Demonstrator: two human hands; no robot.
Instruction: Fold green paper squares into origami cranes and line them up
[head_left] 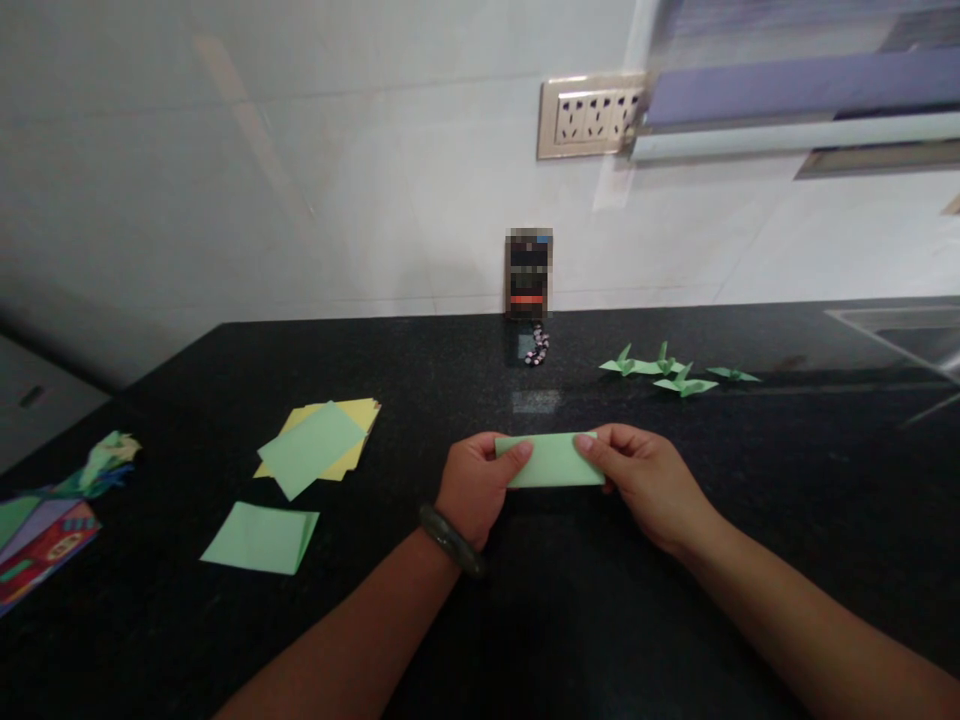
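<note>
A light green sheet of paper (553,463), folded into a long rectangle, is held level between my two hands above the dark countertop (420,640). My left hand (476,480) pinches its left end, thumb on top and fingers behind. At the other end, my right hand (637,470) grips the paper the same way, with the thumb near the upper edge. The fingers under the paper are mostly hidden. A dark bangle (452,540) circles my left wrist.
Left lie a folded green sheet (259,538) and a green square (315,448) on yellow sheets (365,430). Several green paper cranes (684,383) stand at the back right. A phone (529,275) with a beaded strap (538,346) leans on the wall. A colourful packet (56,550) lies far left.
</note>
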